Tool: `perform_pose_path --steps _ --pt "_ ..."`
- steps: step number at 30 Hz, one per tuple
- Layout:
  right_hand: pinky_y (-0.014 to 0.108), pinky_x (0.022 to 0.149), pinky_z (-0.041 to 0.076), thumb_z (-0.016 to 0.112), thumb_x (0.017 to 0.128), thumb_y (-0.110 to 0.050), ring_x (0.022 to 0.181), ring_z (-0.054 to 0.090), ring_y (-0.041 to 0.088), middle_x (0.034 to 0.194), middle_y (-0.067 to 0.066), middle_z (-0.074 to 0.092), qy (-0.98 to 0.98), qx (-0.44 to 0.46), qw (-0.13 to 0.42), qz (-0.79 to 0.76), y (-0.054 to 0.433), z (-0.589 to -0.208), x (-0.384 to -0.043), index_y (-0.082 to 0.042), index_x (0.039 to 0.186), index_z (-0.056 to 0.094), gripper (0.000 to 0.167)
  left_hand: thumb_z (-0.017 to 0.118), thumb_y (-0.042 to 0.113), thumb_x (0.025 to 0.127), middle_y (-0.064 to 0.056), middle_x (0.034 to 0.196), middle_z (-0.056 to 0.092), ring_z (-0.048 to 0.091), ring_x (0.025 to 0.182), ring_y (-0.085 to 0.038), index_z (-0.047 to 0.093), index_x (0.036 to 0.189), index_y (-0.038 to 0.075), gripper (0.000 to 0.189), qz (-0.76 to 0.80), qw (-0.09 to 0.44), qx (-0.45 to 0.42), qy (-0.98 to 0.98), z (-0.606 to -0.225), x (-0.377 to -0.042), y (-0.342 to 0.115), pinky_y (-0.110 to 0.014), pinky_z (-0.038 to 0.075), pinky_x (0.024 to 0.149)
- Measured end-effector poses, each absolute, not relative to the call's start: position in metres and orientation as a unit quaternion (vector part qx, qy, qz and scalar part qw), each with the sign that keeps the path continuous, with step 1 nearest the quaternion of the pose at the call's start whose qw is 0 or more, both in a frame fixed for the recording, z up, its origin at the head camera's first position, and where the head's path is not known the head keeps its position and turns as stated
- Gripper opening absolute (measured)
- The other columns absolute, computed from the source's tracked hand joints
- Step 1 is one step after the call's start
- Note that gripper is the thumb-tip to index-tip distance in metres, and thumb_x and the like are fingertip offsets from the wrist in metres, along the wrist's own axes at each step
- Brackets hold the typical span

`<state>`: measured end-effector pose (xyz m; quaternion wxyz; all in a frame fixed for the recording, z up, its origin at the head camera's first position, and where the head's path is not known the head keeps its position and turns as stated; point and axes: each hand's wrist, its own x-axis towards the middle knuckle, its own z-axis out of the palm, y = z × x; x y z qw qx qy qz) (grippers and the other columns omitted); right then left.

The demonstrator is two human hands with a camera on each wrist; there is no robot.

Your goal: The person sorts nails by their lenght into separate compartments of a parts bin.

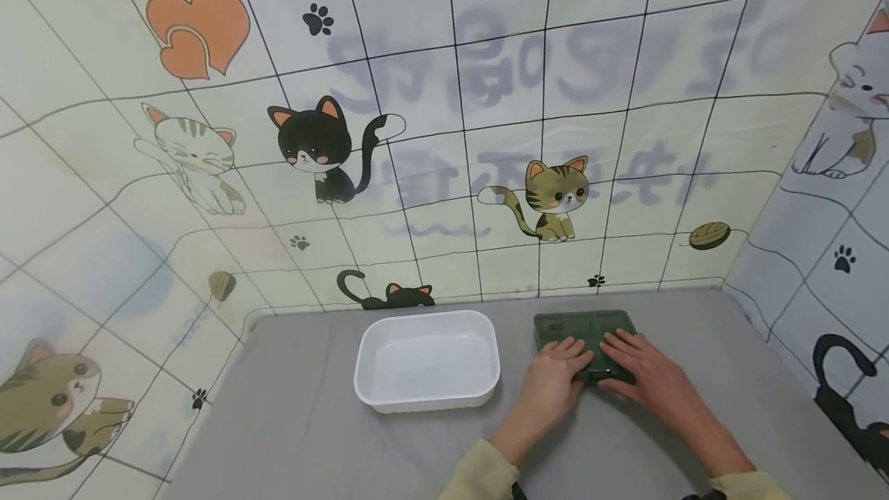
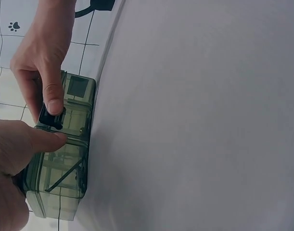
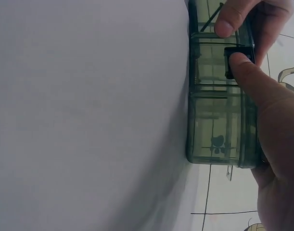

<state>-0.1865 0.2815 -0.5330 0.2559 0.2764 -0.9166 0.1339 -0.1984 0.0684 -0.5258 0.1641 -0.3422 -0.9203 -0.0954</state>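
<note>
A green see-through plastic case [image 1: 578,322] with its lid down lies on the grey table toward the right. My left hand [image 1: 552,376] holds its left front part, fingers over the lid and thumb against the front wall. At the right, my right hand [image 1: 651,375] lays its fingers on the lid. In the right wrist view its thumb presses on a black latch [image 3: 245,49] at the middle of the case's front. A thin dark rod [image 2: 65,174] shows through the case's wall in the left wrist view. The palms hide part of the lid.
A white rectangular tub [image 1: 427,401] stands left of the case with nothing in it. The grey cloth-covered table [image 1: 299,407] ends at a wall covering [image 1: 430,268] printed with cats and grid lines, behind and at both sides.
</note>
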Motion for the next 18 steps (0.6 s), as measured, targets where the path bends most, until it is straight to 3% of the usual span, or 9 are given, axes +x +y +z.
perform_pose_path --steps 4,11,18 --pt "0.057 0.094 0.049 0.092 0.066 -0.028 0.120 0.060 0.044 0.129 0.021 0.067 -0.930 0.256 0.229 0.134 0.278 -0.528 -0.184 0.000 0.121 0.074 0.064 0.082 0.024 0.089 0.006 0.141 0.061 0.053 0.134 -0.007 0.069 0.135 0.021 0.048 -0.092 0.164 -0.341 -0.921 -0.526 -0.198 0.069 -0.025 0.038 0.111" --pt "0.058 0.086 0.052 0.088 0.075 -0.036 0.120 0.060 0.047 0.132 0.024 0.064 -0.968 0.195 0.108 0.113 0.269 -0.506 -0.186 -0.001 0.125 0.072 0.063 0.082 0.023 0.089 0.005 0.141 0.061 0.053 0.133 -0.008 0.069 0.134 0.021 0.047 -0.095 0.168 -0.341 -0.920 -0.525 -0.199 0.069 -0.026 0.038 0.111" --pt "0.057 0.084 0.053 0.087 0.077 -0.037 0.115 0.062 0.049 0.130 0.027 0.065 -0.975 0.170 0.075 0.122 0.266 -0.496 -0.185 0.001 0.123 0.073 0.062 0.082 0.024 0.089 0.005 0.140 0.062 0.054 0.133 -0.008 0.070 0.133 0.021 0.045 -0.085 0.174 -0.343 -0.919 -0.526 -0.198 0.070 -0.025 0.038 0.111"
